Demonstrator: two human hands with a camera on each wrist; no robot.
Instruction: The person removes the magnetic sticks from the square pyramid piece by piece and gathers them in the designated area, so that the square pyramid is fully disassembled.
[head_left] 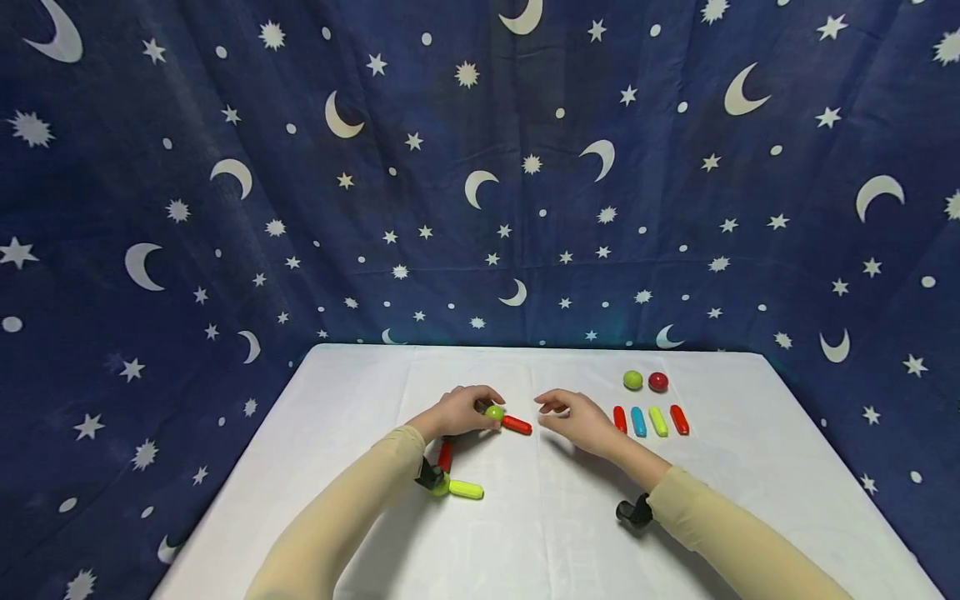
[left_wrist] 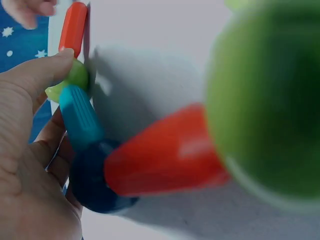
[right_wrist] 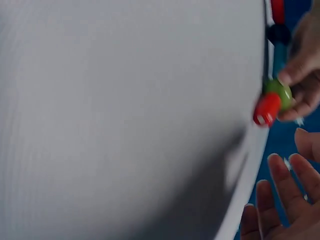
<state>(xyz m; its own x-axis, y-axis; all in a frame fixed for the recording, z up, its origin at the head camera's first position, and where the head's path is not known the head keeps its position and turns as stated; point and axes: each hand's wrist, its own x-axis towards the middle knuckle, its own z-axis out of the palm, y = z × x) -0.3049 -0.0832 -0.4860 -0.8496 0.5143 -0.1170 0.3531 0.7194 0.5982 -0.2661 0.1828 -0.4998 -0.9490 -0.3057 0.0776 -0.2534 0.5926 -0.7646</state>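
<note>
My left hand (head_left: 461, 410) pinches a green ball (head_left: 494, 412) between thumb and fingers. A red stick (head_left: 517, 425) juts from that ball to the right. In the left wrist view a blue stick (left_wrist: 80, 117) joins it to a dark blue ball (left_wrist: 90, 177). From there another red stick (left_wrist: 165, 155) leads to a second green ball (left_wrist: 275, 100), large and blurred near the camera. A yellow-green stick (head_left: 467, 490) extends from this ball in the head view. My right hand (head_left: 581, 423) hovers right of the red stick's free end, fingers loosely bent around nothing.
Right of my right hand lie a loose red stick (head_left: 620, 418), a blue one (head_left: 638, 422), a yellow-green one (head_left: 658, 421) and another red one (head_left: 679, 419). Behind them sit a green ball (head_left: 633, 380) and a dark red ball (head_left: 657, 382). A starry curtain (head_left: 450, 275) borders the white table (head_left: 570, 550).
</note>
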